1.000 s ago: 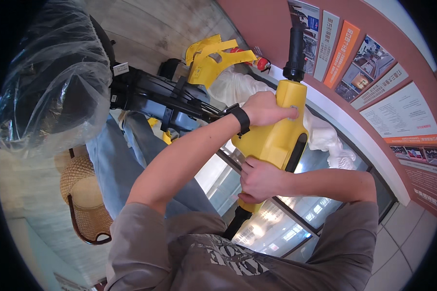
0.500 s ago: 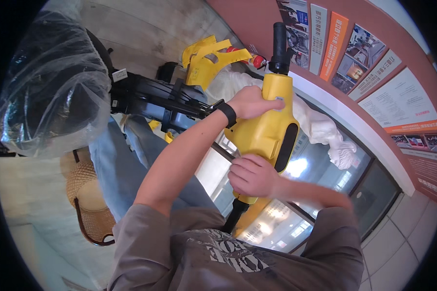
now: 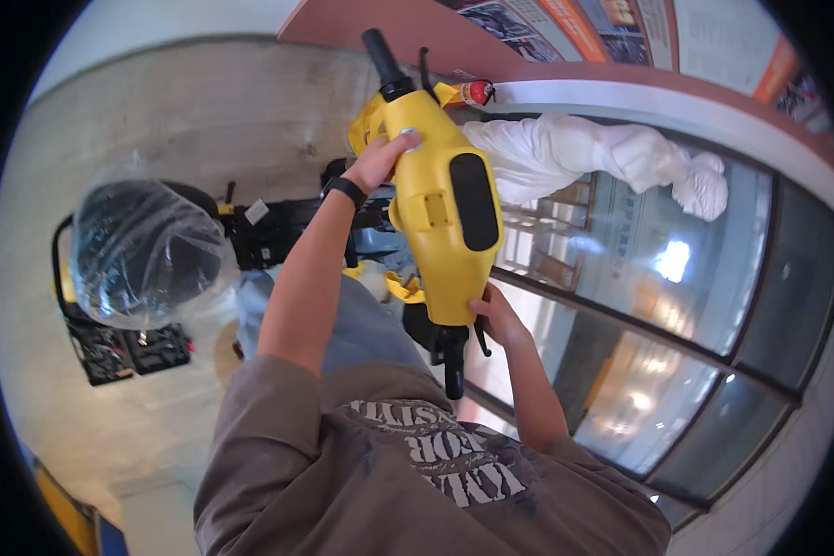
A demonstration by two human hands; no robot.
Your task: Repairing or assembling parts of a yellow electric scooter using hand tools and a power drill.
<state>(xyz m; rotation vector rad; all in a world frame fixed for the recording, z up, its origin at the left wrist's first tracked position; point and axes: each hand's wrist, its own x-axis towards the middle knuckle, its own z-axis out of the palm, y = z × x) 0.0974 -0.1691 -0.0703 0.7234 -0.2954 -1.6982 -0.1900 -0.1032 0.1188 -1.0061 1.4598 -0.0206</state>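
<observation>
A yellow scooter handlebar housing point(image 3: 428, 269) slants across the middle, with a long dark display panel point(image 3: 473, 201) on its top face. A black grip sticks out at each end: the far grip point(image 3: 381, 57) and the near grip point(image 3: 453, 367), both beside a brake lever. My left hand point(image 3: 380, 160), a black band on its wrist, is closed round the left edge by the far end, thumb lying on top. At the near right edge my right hand point(image 3: 500, 316) holds the housing, its thumb against the side and the other fingers mostly hidden underneath.
Left of the housing stands the scooter's black frame with a plastic-wrapped seat point(image 3: 148, 255). A tool case point(image 3: 137, 352) lies open on the floor. Beyond are yellow panels point(image 3: 366, 125), a fire extinguisher point(image 3: 478, 93), a white statue point(image 3: 588, 153) and a glass-fronted case point(image 3: 639, 343).
My right hand has moved from the top of the housing to its near right edge. The housing has turned, showing more of the dark panel. The whole view has shifted.
</observation>
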